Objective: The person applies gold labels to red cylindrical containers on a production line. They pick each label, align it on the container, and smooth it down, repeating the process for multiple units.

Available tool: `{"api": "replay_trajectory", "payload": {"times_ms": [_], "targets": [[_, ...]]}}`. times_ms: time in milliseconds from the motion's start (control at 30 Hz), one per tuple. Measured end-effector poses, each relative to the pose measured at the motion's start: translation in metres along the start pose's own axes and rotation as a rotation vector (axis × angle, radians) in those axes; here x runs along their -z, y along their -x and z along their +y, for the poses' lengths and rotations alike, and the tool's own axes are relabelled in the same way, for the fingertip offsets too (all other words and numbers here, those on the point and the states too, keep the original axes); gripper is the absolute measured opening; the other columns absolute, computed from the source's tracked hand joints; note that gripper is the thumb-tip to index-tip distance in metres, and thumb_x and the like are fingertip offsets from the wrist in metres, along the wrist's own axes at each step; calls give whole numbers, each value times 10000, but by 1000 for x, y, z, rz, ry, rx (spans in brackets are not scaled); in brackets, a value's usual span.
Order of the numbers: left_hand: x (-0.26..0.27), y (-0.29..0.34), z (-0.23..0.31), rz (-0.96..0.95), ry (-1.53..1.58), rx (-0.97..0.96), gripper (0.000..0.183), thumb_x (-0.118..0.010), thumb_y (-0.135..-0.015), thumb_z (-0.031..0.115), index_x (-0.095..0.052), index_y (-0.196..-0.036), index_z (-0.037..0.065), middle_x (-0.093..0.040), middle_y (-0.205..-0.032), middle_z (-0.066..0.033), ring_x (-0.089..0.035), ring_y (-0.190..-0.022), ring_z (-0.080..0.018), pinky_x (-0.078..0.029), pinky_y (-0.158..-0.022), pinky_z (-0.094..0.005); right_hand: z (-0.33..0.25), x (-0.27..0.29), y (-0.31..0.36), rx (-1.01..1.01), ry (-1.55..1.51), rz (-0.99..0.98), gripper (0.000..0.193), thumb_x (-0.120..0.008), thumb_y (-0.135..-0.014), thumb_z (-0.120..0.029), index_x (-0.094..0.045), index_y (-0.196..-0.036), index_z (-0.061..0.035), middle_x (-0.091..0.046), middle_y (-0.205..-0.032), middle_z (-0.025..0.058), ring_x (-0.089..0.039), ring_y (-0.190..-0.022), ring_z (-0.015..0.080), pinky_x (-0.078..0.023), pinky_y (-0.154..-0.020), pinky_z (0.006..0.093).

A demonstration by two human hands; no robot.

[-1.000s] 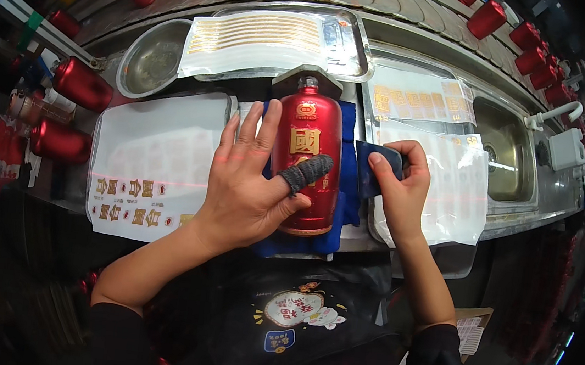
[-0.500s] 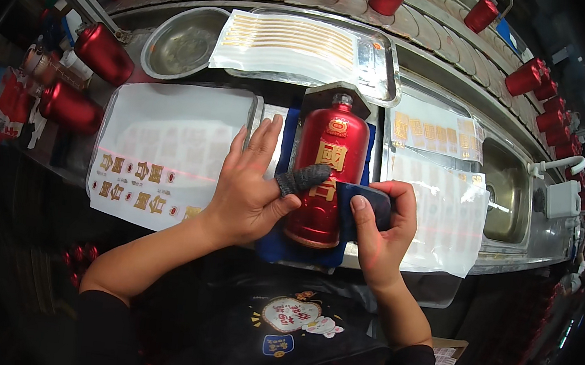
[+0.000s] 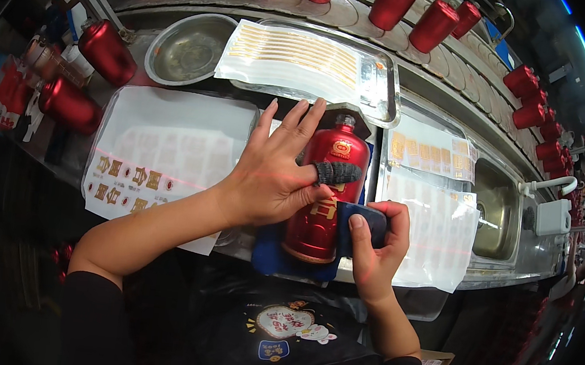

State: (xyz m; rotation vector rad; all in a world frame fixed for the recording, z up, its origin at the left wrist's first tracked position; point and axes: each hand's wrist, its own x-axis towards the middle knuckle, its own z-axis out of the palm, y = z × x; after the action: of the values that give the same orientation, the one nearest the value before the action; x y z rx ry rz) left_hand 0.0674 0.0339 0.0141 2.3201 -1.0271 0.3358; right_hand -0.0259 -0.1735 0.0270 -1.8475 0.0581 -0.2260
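A glossy red bottle (image 3: pixel 308 237) with a dark neck lies on its back in front of me, its neck pointing away, over a blue cloth (image 3: pixel 273 255). Raised gold characters (image 3: pixel 323 210) and a small gold emblem run down its front. My left hand (image 3: pixel 265 172) has its fingers spread; the index finger, in a grey knitted finger cover (image 3: pixel 338 174), presses across the upper character and hides most of it. Between thumb and fingers, my right hand (image 3: pixel 387 246) grips a dark blue flat scraper (image 3: pixel 358 223) against the bottle's lower right side.
To the left, a tray carries a white sheet (image 3: pixel 172 109) of gold characters. Beyond stand a metal bowl (image 3: pixel 189 50) and a tray with gold strips (image 3: pixel 291 58). Sticker sheets (image 3: pixel 431 222) and a sink (image 3: pixel 495 218) are at right. Red bottles (image 3: pixel 434 26) line a conveyor behind.
My covered left index finger has slid up and rightward across the upper character. The right hand still holds the scraper by the bottle's side. Bottles on the conveyor have shifted right.
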Motion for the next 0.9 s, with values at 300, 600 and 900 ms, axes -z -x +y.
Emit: {"api": "replay_trajectory", "payload": {"times_ms": [300,600,900], "targets": [[4,30,-11,19,81,152,394,-559,-962,379,-703,-989,14,-174,-1595,-319,-256,-1452,-485,-143,-1121,-683,7,0,-2,56,5,6,235,-707,-906,-118,-550,-1045,-12,-612,-867,66,-571,-772,107,-470,-694,241],[-10,-9,-19,46,177,110,538,-507,-1010,455,-613,-754,-6,-227,-1612,-235,-283,-1448,-457,-141,-1130,-666,1,-2,-3,3,-53,-27,222,-683,-924,-125,-523,-1049,-34,-550,-891,13,-495,-782,57,-425,-699,205],[-22,-1,-10,87,144,74,491,-527,-991,479,-675,-826,41,-208,-1617,-238,-226,-1441,-519,-109,-1113,-706,4,6,-3,-9,-149,-38,226,-705,-906,-69,-543,-1054,-20,-612,-907,37,-581,-809,90,-479,-718,220]]}}
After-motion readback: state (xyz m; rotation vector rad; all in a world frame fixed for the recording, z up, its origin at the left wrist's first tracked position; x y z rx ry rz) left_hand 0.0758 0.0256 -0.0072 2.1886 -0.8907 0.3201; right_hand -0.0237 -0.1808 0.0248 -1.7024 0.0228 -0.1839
